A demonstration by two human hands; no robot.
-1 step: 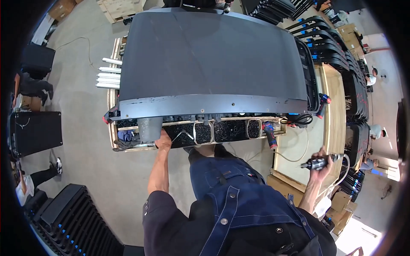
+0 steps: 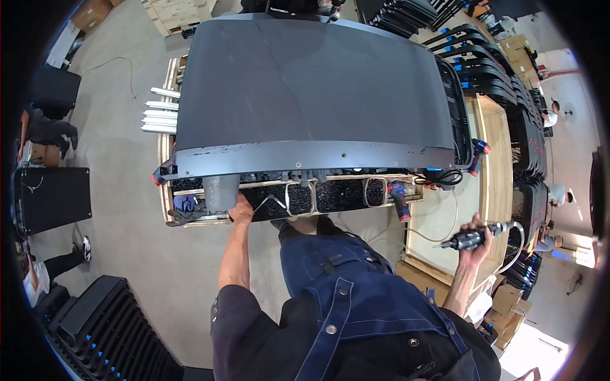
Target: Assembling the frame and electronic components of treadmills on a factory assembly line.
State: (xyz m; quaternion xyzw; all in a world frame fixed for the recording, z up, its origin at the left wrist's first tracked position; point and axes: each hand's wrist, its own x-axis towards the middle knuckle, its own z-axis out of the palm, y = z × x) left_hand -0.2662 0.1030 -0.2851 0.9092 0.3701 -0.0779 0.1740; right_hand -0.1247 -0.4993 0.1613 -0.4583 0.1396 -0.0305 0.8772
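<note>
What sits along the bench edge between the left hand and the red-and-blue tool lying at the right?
In the head view, between the left hand and the red-and-blue tool lie black finned parts in a row, framed by pale loops.

The left hand [image 2: 240, 208] has its fingertips tucked out of sight under the edge of the dark panel [image 2: 311, 89], the tip of the black power tool [image 2: 470, 239] in the right hand [image 2: 478, 236] is too small to make out, and the panel hides most of the wooden frame [image 2: 166, 143] beneath.
</note>
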